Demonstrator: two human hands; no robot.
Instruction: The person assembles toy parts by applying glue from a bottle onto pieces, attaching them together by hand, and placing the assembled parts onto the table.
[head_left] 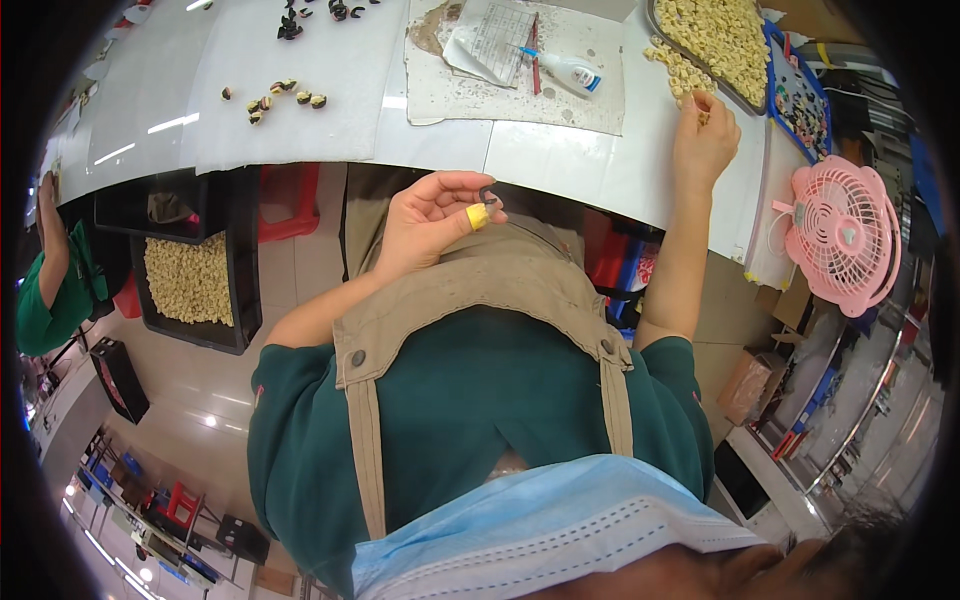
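Observation:
Just in front of the table's near edge, my left hand [437,220] pinches a small black curved piece [487,194] between thumb and fingers. Yellow tape wraps that thumb. My right hand [706,145] rests over the right part of the white table [560,160], fingers curled together beside a loose heap of small cream-coloured pieces [680,70]. What those fingers hold, if anything, is hidden. Next to the heap, a dark tray [762,105] is full of similar cream pieces. Several black-and-cream pieces [256,108] lie on the left, with loose black pieces [290,25] beyond them.
A stained board [440,95] bears papers [495,45], a red stick-like tool [536,70] and a small white glue bottle [575,75]. At right are a blue tray [800,95] and a pink fan [845,235]. A black crate [250,290] of cream pieces stands below left, near another person's arm [55,235].

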